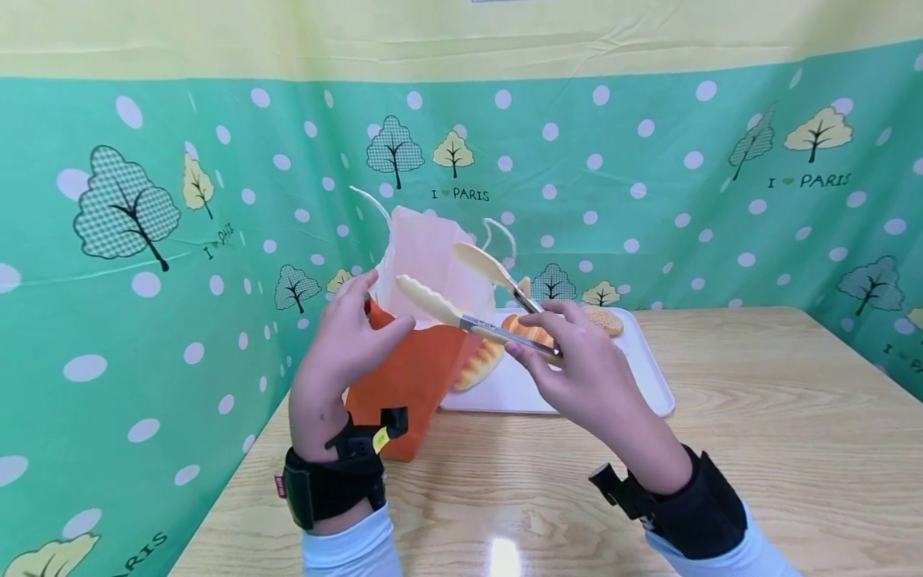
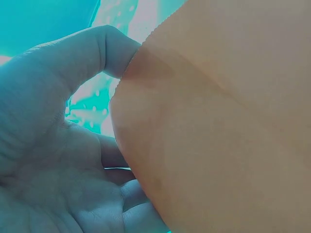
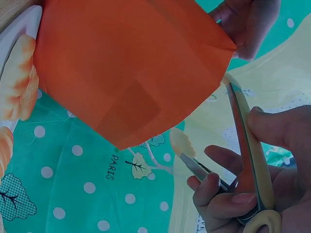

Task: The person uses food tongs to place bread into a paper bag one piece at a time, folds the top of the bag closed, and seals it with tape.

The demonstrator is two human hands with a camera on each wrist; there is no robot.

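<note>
On the bench (image 1: 757,417), the orange bag (image 1: 411,377) stands mouth up, tilted, its pale inside showing. Left hand (image 1: 349,340) holds the bag's rim, thumb spread away from the fingers. Right hand (image 1: 587,377) grips tongs (image 1: 493,331), tips apart at the bag's mouth, nothing between them. Behind: white tray (image 1: 645,369) with breads (image 1: 479,367), including a sesame-topped bun (image 1: 604,320).
</note>
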